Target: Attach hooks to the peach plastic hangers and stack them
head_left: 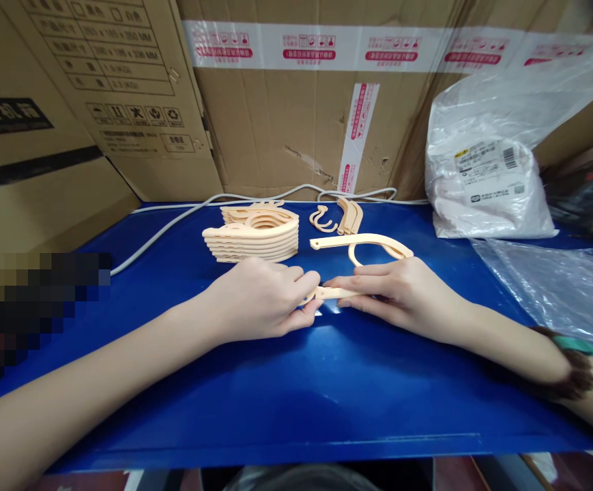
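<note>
Over the blue table, my left hand (268, 299) is closed, its thumb and forefinger pinching the end of a cream plastic folding-hanger piece (333, 293). My right hand (403, 294) grips the same piece from the other side, fingers pressed along its length. The fingers hide much of the joint between the hands. Just beyond my right hand is a curved hanger arm (360, 239); I cannot tell if it joins the held piece. A neat stack of folded hangers (255, 247) lies behind my left hand. Farther back are loose hanger hooks (321, 219) and several loose hanger arms (348, 217).
Cardboard boxes (296, 123) wall the back and left of the blue table (296, 395). A white cable (173, 230) runs along the rear. At right stand a white plastic bag (485, 170) with a label and a flat clear plastic sheet (562, 286).
</note>
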Demonstrator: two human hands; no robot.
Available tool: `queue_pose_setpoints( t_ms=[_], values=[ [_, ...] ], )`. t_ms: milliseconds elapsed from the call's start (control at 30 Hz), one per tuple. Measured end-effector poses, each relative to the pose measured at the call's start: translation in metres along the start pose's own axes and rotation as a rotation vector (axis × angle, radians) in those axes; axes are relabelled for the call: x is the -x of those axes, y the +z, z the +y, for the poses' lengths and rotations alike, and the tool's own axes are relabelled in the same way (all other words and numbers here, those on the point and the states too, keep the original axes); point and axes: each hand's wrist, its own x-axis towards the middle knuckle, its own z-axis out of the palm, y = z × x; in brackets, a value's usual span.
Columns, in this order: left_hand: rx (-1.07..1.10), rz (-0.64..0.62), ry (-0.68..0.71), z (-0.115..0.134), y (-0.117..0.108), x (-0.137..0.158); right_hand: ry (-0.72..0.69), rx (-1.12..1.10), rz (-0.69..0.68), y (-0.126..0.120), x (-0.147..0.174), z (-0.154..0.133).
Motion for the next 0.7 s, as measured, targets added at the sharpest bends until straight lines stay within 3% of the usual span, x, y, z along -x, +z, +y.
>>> queue_pose_setpoints(
  t_ms=[333,700],
  values=[
    [-0.143,0.071,0.036,0.0028,-0.0007,-0.0012,0.023,-0.276,-0.079,-0.0041,-0.0034,0.0055],
    [-0.012,0.025,0.083,0.0014,-0.0002,0.0003,-0.038,-0.013,-0.067,-0.0008,0.0002,0.0001]
  ],
)
